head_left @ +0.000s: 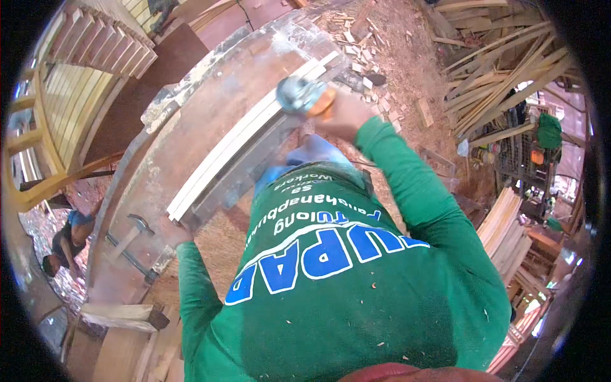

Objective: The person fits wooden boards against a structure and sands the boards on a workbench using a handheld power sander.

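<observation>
A long pale wooden strip (238,137) runs diagonally over the worktable (175,149), beside a dark grey straight edge. Near the strip's far end, my right hand (349,116) is closed around a power tool (301,95) with a rounded metallic body and an orange part; both are blurred, and the tool's underside is hidden. My left hand (174,232) is at the near end of the strip, its fingers around that end and partly blurred.
A hammer (130,239) and a metal bar clamp lie at the table's left end. Wood offcuts (382,105) litter the ground beyond. Long strips (503,95) are piled at right, curved wooden frames (76,95) stand at left. Another person (69,242) is at far left.
</observation>
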Motion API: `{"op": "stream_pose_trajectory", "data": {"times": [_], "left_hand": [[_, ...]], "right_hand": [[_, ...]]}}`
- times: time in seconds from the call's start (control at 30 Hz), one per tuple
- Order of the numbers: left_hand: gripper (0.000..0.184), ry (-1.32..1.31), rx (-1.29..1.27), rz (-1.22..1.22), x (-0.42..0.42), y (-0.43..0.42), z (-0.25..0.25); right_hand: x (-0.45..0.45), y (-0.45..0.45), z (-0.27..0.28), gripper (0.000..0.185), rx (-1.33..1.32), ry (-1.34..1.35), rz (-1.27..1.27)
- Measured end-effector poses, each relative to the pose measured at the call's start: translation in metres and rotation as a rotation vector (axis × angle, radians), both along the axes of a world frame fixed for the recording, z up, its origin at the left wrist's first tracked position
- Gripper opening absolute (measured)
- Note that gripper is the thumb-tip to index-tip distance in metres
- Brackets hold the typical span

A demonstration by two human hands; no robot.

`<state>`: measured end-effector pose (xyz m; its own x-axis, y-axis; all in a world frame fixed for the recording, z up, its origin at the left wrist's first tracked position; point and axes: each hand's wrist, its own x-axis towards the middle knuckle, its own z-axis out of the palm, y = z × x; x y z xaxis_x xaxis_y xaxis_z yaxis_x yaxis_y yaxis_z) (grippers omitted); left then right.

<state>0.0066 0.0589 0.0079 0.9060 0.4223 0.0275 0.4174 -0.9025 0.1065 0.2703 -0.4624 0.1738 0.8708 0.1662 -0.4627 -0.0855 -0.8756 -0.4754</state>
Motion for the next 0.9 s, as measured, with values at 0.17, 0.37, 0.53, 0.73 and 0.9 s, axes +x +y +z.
{"op": "stream_pose_trajectory", "data": {"times": [0.17,0.37,0.53,0.73,0.9], "left_hand": [[0.079,0.209,0.124,-0.133,0.002,0.011,0.016],[0.103,0.073,0.099,-0.27,0.023,-0.041,0.084],[0.097,0.3,0.075,0.086,0.067,-0.043,0.063],[0.086,0.491,0.02,-0.441,0.232,-0.07,0.056],[0.097,0.31,-0.19,-0.334,0.318,-0.13,-0.007]], "right_hand": [[-0.007,-0.11,0.01,0.052,-0.099,-0.144,-0.298],[-0.107,-0.157,-0.006,0.051,0.107,-0.217,-0.667],[-0.157,-0.153,-0.024,0.05,-0.145,-0.139,-0.728],[-0.175,-0.146,-0.042,0.053,0.002,-0.121,-0.69],[-0.163,-0.125,-0.002,0.052,0.06,-0.106,-0.673]]}}
